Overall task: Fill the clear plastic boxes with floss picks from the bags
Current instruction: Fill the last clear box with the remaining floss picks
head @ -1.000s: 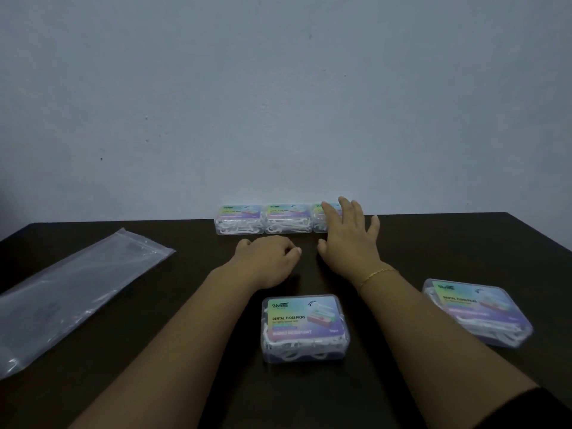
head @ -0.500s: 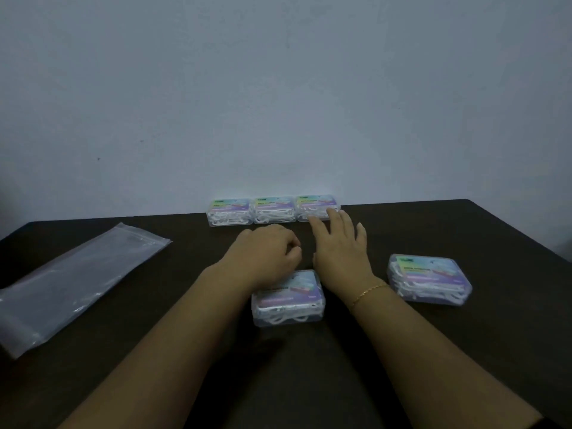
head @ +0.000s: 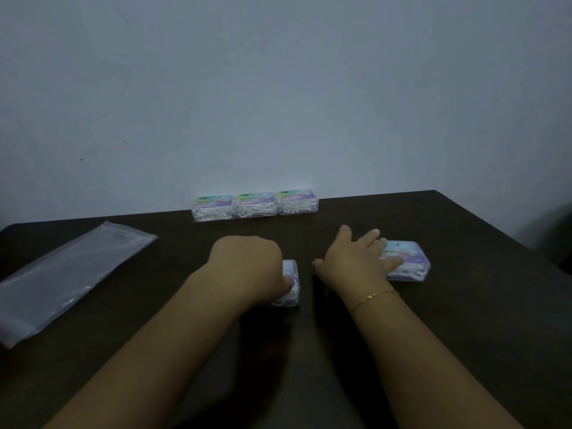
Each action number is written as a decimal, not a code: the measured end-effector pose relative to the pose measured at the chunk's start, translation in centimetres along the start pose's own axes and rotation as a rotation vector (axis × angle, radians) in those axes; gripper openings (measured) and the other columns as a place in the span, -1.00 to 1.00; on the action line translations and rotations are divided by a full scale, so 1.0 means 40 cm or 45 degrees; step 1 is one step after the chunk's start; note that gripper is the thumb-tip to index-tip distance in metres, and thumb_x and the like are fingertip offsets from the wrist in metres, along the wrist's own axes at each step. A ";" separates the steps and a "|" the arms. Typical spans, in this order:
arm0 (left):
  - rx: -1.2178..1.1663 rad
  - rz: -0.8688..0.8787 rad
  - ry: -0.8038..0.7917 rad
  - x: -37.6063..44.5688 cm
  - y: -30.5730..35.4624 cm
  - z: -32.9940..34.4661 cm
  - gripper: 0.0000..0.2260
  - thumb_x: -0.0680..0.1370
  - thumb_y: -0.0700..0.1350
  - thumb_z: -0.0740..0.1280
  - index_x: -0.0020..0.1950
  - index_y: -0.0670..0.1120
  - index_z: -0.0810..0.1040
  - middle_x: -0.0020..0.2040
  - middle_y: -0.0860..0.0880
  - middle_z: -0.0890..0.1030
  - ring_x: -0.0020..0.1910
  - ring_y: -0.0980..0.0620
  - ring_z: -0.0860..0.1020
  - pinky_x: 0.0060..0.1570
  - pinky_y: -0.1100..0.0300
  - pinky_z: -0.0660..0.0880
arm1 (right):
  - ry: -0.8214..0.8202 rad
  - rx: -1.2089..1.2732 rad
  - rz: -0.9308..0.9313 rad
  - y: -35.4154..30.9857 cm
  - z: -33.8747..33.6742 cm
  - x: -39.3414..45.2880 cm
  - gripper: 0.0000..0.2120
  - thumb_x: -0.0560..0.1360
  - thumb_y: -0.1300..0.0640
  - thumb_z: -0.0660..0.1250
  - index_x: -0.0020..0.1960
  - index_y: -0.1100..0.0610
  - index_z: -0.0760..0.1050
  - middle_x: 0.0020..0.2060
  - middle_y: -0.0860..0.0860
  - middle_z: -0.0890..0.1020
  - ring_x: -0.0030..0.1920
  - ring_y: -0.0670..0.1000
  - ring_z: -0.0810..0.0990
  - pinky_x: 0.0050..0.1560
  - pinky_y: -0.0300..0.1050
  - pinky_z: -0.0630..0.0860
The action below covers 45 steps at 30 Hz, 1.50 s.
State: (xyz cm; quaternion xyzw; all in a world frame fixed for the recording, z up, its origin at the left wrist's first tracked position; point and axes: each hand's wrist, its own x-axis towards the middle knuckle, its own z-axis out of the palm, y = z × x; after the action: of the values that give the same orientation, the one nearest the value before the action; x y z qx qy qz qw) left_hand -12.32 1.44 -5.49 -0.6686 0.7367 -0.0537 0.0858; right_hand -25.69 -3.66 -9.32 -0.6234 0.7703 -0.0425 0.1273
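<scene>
Three clear plastic boxes (head: 256, 205) filled with white floss picks stand in a row at the table's far edge against the wall. My left hand (head: 247, 267) covers a fourth filled box (head: 292, 281) in the middle, fingers curled over its top; only the box's right end shows. My right hand (head: 356, 261) lies with fingers straight on the left part of a fifth filled box (head: 408, 263) to the right. A flat clear plastic bag (head: 62, 277) lies on the left.
The dark wooden table (head: 464, 320) ends at a plain pale wall (head: 278, 103). Its right edge slopes down at the far right. A thin gold bracelet (head: 376, 297) circles my right wrist.
My left hand has come down over the middle box. My right hand has moved right, from the row at the back onto the right-hand box. The view has tilted up.
</scene>
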 end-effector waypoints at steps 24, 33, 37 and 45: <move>-0.125 -0.063 0.050 0.074 -0.079 0.099 -0.45 0.52 0.12 0.24 0.48 0.12 0.16 0.40 -0.07 0.28 0.38 -0.08 0.30 0.32 0.04 0.24 | 0.370 0.027 -0.712 -0.055 0.086 0.055 -0.55 0.57 0.06 0.13 0.46 0.03 0.25 0.43 0.04 0.31 0.45 0.05 0.18 0.40 -0.03 0.18; -0.180 -0.238 0.169 0.127 -0.129 0.138 -0.45 0.53 0.13 0.18 0.50 0.16 0.12 0.48 0.00 0.25 0.45 -0.08 0.18 0.40 -0.07 0.04 | 0.403 -0.061 -0.765 -0.122 0.105 0.114 -0.54 0.57 0.04 0.12 0.47 -0.01 0.20 0.43 0.03 0.29 0.46 0.05 0.16 0.42 0.06 0.12; -0.265 -0.280 0.183 0.154 -0.144 0.164 -0.42 0.54 0.09 0.16 0.53 0.19 0.03 0.55 0.01 0.11 0.50 -0.06 0.08 0.43 -0.08 0.00 | 0.401 -0.051 -0.797 -0.144 0.108 0.146 -0.53 0.57 0.04 0.12 0.47 0.00 0.20 0.43 0.04 0.29 0.44 0.07 0.17 0.43 0.03 0.14; -0.267 -0.272 0.194 0.209 -0.162 0.180 -0.44 0.56 0.09 0.11 0.54 0.20 -0.01 0.57 0.00 0.04 0.52 -0.05 0.02 0.43 -0.09 -0.03 | 0.427 0.002 -0.781 -0.172 0.113 0.186 -0.53 0.57 0.05 0.14 0.47 -0.01 0.22 0.43 0.06 0.28 0.43 0.08 0.19 0.40 0.02 0.14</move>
State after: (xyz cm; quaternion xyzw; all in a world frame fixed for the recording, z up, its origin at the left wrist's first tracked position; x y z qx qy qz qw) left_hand -5.35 -7.27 -11.73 -0.7425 0.6673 -0.0358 -0.0467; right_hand -19.45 -11.97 -13.21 -0.8102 0.5572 -0.1810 -0.0191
